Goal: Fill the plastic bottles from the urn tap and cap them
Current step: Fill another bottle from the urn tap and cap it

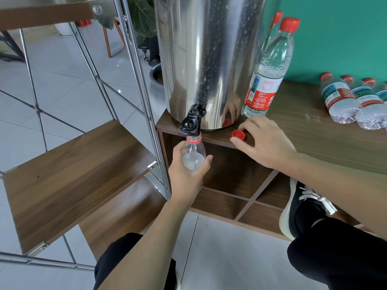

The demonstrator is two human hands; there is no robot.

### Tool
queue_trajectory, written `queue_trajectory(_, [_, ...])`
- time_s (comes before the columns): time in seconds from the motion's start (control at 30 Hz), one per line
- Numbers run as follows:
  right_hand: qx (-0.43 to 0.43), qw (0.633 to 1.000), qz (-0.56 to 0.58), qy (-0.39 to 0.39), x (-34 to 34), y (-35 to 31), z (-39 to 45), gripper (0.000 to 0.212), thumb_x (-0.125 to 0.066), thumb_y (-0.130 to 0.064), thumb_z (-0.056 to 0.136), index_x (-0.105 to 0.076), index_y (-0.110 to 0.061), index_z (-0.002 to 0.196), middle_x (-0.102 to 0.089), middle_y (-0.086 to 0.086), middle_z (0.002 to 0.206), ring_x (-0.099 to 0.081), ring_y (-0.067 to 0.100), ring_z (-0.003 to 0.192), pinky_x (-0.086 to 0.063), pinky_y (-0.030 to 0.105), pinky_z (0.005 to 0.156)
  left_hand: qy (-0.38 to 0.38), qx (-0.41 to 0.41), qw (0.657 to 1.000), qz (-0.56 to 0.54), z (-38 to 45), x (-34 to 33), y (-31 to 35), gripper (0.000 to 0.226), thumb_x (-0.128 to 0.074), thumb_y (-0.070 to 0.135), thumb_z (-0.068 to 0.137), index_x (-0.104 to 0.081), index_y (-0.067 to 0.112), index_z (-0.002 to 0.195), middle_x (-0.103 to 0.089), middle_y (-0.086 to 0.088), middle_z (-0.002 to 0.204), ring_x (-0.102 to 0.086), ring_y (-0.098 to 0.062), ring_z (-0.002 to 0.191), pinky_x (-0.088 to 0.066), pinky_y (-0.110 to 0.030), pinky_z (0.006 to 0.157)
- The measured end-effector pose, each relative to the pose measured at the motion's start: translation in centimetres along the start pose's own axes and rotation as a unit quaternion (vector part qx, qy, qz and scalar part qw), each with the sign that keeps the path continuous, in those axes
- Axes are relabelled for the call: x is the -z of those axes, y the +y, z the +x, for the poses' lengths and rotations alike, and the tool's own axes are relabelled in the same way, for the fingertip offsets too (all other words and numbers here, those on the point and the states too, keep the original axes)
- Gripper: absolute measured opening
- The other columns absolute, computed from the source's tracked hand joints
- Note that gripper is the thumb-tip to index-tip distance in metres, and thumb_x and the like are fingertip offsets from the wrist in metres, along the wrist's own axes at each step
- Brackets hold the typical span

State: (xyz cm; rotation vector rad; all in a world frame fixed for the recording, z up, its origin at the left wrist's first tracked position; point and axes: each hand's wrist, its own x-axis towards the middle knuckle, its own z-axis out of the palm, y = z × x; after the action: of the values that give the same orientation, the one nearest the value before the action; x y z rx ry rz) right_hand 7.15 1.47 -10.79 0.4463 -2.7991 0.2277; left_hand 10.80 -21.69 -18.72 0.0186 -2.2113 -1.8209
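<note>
The left hand (pixel 188 172) grips an uncapped bottle (pixel 193 152) and holds its mouth directly under the black tap (pixel 191 122) of the steel urn (pixel 201 59). The right hand (pixel 263 141) rests on the wooden counter (pixel 314 130), its thumb and fingers around the loose red cap (pixel 238 134); I cannot tell if they pinch it. The bottle looks only partly filled. The risk, I think, is spilling: the mouth is narrow, so a small tilt sends water down into the open shelf. The cap lies near the counter edge and could fall off. A capped bottle (pixel 270 70) stands to the right of the urn; others (pixel 339 101) lie at the far right.
</note>
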Motion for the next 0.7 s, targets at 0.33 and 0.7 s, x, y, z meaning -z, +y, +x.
queue_trajectory(0.33, [0.002,1.0,0.001,-0.003,0.2,-0.02,-0.08,0.056,-0.042,-0.065,0.096,-0.064,-0.019,0.118,-0.06,-0.001,0.117,-0.053,0.019,0.111,-0.046,0.04,0.096,-0.002,0.004,1.0,-0.004,-0.02,0.04,0.0,0.072,-0.088,0.034,0.081,-0.046,0.033,0.14,-0.057,0.025,0.123,-0.052,0.017,0.113,-0.039,0.004,0.082])
queue_trajectory(0.7, [0.009,1.0,0.001,0.002,0.27,-0.03,-0.08,0.056,-0.044,-0.066,0.096,-0.065,-0.018,0.116,-0.061,-0.001,0.116,-0.053,0.018,0.11,-0.046,0.039,0.095,-0.001,0.002,1.0,-0.001,0.03,-0.01,-0.07,0.072,-0.088,0.036,0.082,-0.046,0.033,0.141,-0.058,0.024,0.125,-0.053,0.013,0.116,-0.039,0.002,0.085])
